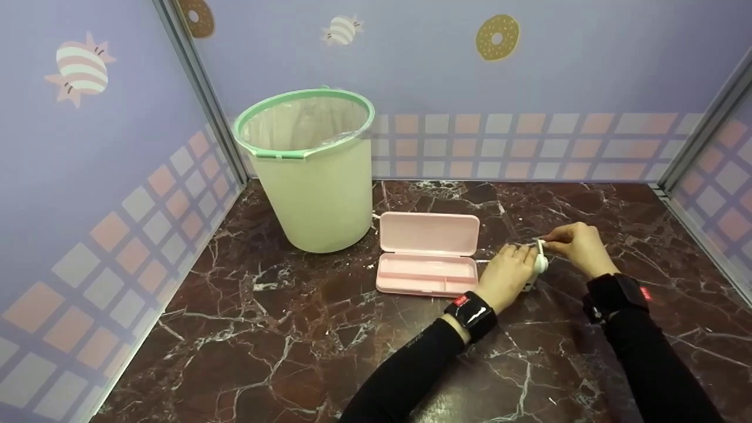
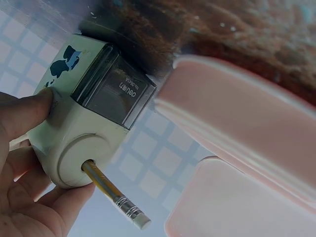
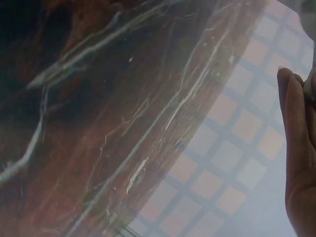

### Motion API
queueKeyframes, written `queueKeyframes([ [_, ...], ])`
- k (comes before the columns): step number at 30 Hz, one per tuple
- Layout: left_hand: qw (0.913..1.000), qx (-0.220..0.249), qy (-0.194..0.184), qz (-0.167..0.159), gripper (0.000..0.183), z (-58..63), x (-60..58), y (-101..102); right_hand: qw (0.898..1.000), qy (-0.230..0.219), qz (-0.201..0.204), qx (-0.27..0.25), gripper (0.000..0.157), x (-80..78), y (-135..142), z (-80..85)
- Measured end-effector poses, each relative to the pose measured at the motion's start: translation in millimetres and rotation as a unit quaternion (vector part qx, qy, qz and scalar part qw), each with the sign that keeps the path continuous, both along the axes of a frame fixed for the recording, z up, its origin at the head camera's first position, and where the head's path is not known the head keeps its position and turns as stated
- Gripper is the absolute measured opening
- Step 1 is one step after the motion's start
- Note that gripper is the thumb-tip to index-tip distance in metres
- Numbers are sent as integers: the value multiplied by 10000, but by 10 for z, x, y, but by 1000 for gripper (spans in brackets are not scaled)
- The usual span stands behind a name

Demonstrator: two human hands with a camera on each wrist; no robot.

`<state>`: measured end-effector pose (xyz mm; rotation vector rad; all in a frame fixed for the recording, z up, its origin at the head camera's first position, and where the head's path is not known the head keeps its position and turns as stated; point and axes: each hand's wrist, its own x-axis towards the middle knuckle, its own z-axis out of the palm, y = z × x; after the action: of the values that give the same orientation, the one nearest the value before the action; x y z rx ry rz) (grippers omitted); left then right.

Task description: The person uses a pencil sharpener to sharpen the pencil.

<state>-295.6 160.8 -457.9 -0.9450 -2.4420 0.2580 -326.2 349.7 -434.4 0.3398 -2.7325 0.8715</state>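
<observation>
Steadying the boxy off-white plastic pencil sharpener (image 2: 79,118) with my left hand (image 1: 510,273), I have its thumb and fingers curled around the body, just right of the open pink plastic pencil case (image 1: 429,234) on the dark red-brown marbled tabletop (image 1: 294,352). My right hand (image 1: 584,249) pinches the end of the slim white plastic crank (image 1: 540,251), fingertips pressed together. The slim, silver-collared, white-tipped yellow pencil (image 2: 106,183) juts from the sharpener's face, and I see no finger on it. As I judge it, a loose left grip would let the body twist under the crank's force or skid into the case. Cranking too hard could snap the pencil's hidden point. A knock against the nearby case might jar the smoky see-through plastic drawer (image 2: 118,94) and spill whatever is inside. My right pinch catches so little of the crank that a quick turn could slip free.
</observation>
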Motion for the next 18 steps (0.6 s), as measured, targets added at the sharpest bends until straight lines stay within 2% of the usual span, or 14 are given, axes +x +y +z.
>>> queueKeyframes([
  [5, 9999, 76, 69, -48, 43, -1, 12, 0, 9984, -113, 259, 482, 10, -43, -33, -103],
  [10, 9998, 187, 83, -79, 42, -8, 11, -1, 9947, -250, 643, 757, 6, -9, -36, -193],
  [18, 9999, 156, 72, -18, 44, -17, -2, 2, 9912, -448, 803, 957, 5, 42, -38, -239],
])
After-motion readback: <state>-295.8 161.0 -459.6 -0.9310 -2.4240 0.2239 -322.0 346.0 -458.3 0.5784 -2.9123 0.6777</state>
